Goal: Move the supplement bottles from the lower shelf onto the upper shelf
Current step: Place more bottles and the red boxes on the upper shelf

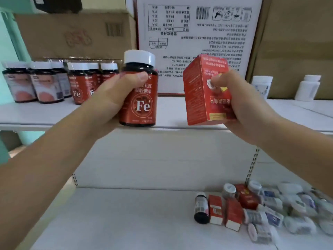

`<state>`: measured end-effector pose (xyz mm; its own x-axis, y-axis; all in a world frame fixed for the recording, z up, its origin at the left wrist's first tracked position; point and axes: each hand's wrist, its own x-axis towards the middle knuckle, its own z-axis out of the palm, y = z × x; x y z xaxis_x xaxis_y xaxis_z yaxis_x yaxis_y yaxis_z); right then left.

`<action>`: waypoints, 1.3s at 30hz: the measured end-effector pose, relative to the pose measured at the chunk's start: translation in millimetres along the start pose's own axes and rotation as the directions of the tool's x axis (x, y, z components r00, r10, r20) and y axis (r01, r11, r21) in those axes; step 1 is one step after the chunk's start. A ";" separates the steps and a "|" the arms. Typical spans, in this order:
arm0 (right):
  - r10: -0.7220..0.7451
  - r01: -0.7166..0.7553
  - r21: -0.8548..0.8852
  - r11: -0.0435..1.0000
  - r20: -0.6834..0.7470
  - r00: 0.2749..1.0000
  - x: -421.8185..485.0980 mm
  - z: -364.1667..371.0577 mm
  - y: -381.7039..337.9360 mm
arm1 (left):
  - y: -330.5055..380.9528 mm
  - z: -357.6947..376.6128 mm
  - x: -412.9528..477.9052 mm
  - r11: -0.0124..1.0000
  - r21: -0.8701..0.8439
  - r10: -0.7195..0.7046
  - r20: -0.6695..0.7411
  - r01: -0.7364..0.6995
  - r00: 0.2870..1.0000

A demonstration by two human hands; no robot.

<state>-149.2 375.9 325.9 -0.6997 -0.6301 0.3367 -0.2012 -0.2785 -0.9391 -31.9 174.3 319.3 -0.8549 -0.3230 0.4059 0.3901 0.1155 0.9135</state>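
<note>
The left grip [115, 94] is clenched around a dark Fe bottle [138, 98] with a white cap and a red label, the thumb lying across the front of the label just below the bottle's shoulder. The bottle stands upright at the front lip of the upper shelf [171, 112]; its base seems to sit right at that edge, though the angle does not show whether it touches the board. Just beside it, apart from it, the right grip [239, 103] grasps a red box [203, 91], thumb pressed on its front face and fingers wrapped behind, with the box tilted slightly and its printing upside down. The box hangs in front of the same shelf edge. Farther left on the upper shelf stands a row of upright bottles: red-labelled Fe bottles [79, 85] nearest the held one, then paler-labelled bottles [45, 85] toward the far left. At the right end of that shelf stand two white bottles [261, 85], well apart from the row. Behind them a white carton [198, 33] printed with inverted text and a brown carton [72, 33] fill the back of the shelf. Down on the lower shelf [126, 217], toward its right side, lies a loose pile of supplement bottles and small red boxes [261, 210], most of them on their sides and blurred, with one dark bottle lying at the pile's left edge.
</note>
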 end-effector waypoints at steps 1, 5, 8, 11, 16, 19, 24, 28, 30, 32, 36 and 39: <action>-0.024 0.024 -0.024 0.999 0.013 1.000 18.4 -2.4 -1.6 | 4.3 -2.9 12.7 0.999 0.036 0.007 0.002 -0.007 1.000; -0.107 0.122 -0.159 0.980 0.100 0.989 95.2 -11.7 8.7 | 11.5 -17.6 66.4 0.986 0.166 -0.013 -0.031 0.018 0.999; -0.093 0.126 -0.261 0.957 0.136 0.986 149.0 -17.1 32.1 | 1.1 -38.0 105.1 0.959 0.273 -0.049 -0.091 0.073 0.995; -0.069 0.120 -0.372 0.920 0.147 0.987 192.9 -16.1 56.5 | -12.8 -57.1 133.5 0.903 0.406 -0.110 -0.100 0.142 0.989; -0.049 0.083 -0.316 0.945 0.111 0.993 231.2 0.1 80.9 | -20.1 -70.7 155.9 0.832 0.529 -0.145 -0.083 0.167 0.986; -0.076 0.100 -0.350 0.931 0.082 0.994 238.9 0.7 91.5 | -26.6 -78.9 158.6 0.824 0.548 -0.135 -0.057 0.144 0.989; -0.095 0.126 -0.385 0.914 0.099 0.991 239.5 -0.8 97.2 | -31.0 -87.4 154.0 0.811 0.580 -0.122 0.036 0.079 0.992; -0.123 0.156 -0.368 0.917 0.111 0.986 238.5 -0.8 101.1 | -25.3 -100.8 151.5 0.735 0.676 -0.095 0.020 0.056 0.995; -0.126 0.165 -0.372 0.913 0.125 0.984 238.4 -0.6 101.7 | -23.1 -105.3 150.9 0.690 0.721 -0.078 -0.008 0.060 0.997; -0.118 0.155 -0.399 0.904 0.117 0.986 238.3 0.5 100.8 | -22.6 -106.0 149.5 0.692 0.719 -0.076 -0.014 0.063 0.997; -0.336 0.273 -0.643 0.716 0.026 0.942 233.9 0.5 91.8 | -19.1 -105.1 148.2 0.699 0.711 -0.081 -0.033 0.081 0.996; -0.461 0.417 -0.727 0.546 0.154 0.874 216.9 8.6 71.3 | -4.6 -105.5 145.8 0.633 0.770 -0.066 -0.046 0.077 0.997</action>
<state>-309.4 213.2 332.5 -0.4127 -0.5340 0.7379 -0.8997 0.1124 -0.4218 -122.3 27.6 371.4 -0.8619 -0.3729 0.3435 -0.0824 0.7715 0.6309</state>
